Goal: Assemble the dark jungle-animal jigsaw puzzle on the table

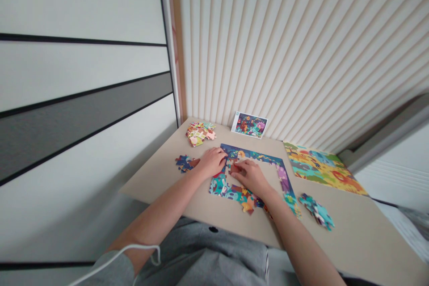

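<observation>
A jigsaw puzzle (268, 157) lies partly assembled on the table, its border forming a frame around a bare middle. My left hand (213, 162) rests over the frame's upper left side, fingers lying on the edge pieces and holding nothing I can see. Inside that same corner, my right hand (250, 175) pinches a reddish-brown puzzle piece (232, 167) against the assembled pieces; whether it is seated I cannot tell. Loose orange pieces (248, 206) touch the lower edge. Dark blue and brown pieces (185, 163) lie left of my left wrist.
A picture card (250, 125) leans against the pleated curtain (234, 53) behind the table (161, 170). One pile of mixed pieces (199, 134) sits back left, another of teal pieces (317, 211) at right. A finished animal puzzle (323, 167) lies back right. A white cable (140, 246) crosses my left sleeve.
</observation>
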Demonstrator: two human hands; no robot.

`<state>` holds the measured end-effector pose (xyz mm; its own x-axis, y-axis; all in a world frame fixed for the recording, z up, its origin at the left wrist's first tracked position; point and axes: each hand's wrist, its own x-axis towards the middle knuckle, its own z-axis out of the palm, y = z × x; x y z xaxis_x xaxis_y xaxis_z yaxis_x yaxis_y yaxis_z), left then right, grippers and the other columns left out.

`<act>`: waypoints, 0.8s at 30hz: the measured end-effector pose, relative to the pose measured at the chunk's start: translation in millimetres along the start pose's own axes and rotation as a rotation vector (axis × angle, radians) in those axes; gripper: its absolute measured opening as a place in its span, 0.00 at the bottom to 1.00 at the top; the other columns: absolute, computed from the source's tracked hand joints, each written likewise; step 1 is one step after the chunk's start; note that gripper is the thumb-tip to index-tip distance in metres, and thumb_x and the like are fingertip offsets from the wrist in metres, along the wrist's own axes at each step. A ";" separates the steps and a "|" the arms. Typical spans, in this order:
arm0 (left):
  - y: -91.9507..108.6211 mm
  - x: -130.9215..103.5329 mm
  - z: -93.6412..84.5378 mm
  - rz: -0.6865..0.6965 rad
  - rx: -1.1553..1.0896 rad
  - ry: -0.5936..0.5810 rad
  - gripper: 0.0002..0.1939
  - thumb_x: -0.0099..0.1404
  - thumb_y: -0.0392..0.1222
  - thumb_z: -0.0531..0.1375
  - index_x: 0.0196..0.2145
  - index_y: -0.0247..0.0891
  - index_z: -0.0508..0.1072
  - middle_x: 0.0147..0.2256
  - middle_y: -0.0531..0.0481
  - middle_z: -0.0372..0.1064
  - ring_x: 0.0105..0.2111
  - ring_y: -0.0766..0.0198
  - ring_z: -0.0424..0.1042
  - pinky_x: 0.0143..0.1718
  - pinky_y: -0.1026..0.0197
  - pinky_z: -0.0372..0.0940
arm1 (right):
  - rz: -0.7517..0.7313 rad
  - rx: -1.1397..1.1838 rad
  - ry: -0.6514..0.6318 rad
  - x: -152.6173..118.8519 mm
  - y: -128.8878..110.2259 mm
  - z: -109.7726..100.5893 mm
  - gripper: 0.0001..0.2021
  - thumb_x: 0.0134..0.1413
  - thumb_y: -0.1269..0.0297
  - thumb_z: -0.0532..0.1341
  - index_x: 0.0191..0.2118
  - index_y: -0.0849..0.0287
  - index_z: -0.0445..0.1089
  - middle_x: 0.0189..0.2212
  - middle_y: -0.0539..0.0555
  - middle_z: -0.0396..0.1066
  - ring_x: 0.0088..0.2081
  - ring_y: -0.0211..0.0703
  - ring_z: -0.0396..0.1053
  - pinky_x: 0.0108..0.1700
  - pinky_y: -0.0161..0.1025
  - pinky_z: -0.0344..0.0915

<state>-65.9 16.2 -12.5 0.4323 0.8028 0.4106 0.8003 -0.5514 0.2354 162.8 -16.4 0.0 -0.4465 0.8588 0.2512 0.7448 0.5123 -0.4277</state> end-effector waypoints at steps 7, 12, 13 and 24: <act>-1.9 0.0 1.6 -0.003 -0.013 0.004 0.11 0.70 0.39 0.57 0.47 0.42 0.77 0.45 0.44 0.71 0.48 0.54 0.70 0.53 0.52 0.65 | -0.030 0.058 -0.028 -7.3 6.9 -0.6 0.17 0.63 0.58 0.63 0.56 0.51 0.74 0.44 0.57 0.74 0.45 0.48 0.71 0.50 0.44 0.65; -1.6 -0.2 1.4 -0.004 -0.020 0.007 0.11 0.70 0.39 0.57 0.47 0.41 0.77 0.45 0.44 0.71 0.48 0.55 0.70 0.53 0.53 0.65 | -0.079 0.063 0.021 -6.2 11.9 7.0 0.18 0.63 0.61 0.63 0.58 0.50 0.72 0.45 0.57 0.73 0.46 0.49 0.70 0.51 0.46 0.66; -1.3 -0.4 1.2 -0.004 -0.021 0.010 0.11 0.70 0.39 0.57 0.47 0.41 0.76 0.45 0.44 0.71 0.48 0.55 0.70 0.53 0.53 0.65 | -0.089 0.058 0.033 -5.3 13.2 8.9 0.18 0.63 0.61 0.63 0.57 0.50 0.73 0.45 0.57 0.72 0.46 0.49 0.70 0.52 0.46 0.66; -0.1 0.1 1.0 -0.016 -0.026 0.014 0.12 0.69 0.38 0.57 0.48 0.41 0.77 0.45 0.44 0.72 0.48 0.55 0.71 0.53 0.52 0.65 | -0.098 -0.046 0.067 4.1 17.8 18.7 0.13 0.66 0.58 0.61 0.53 0.49 0.76 0.43 0.56 0.72 0.45 0.48 0.70 0.50 0.44 0.66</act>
<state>-65.5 16.6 -13.4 0.4132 0.8085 0.4189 0.7962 -0.5441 0.2647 165.0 -3.8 -22.8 -0.4857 0.8020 0.3476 0.7217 0.5923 -0.3583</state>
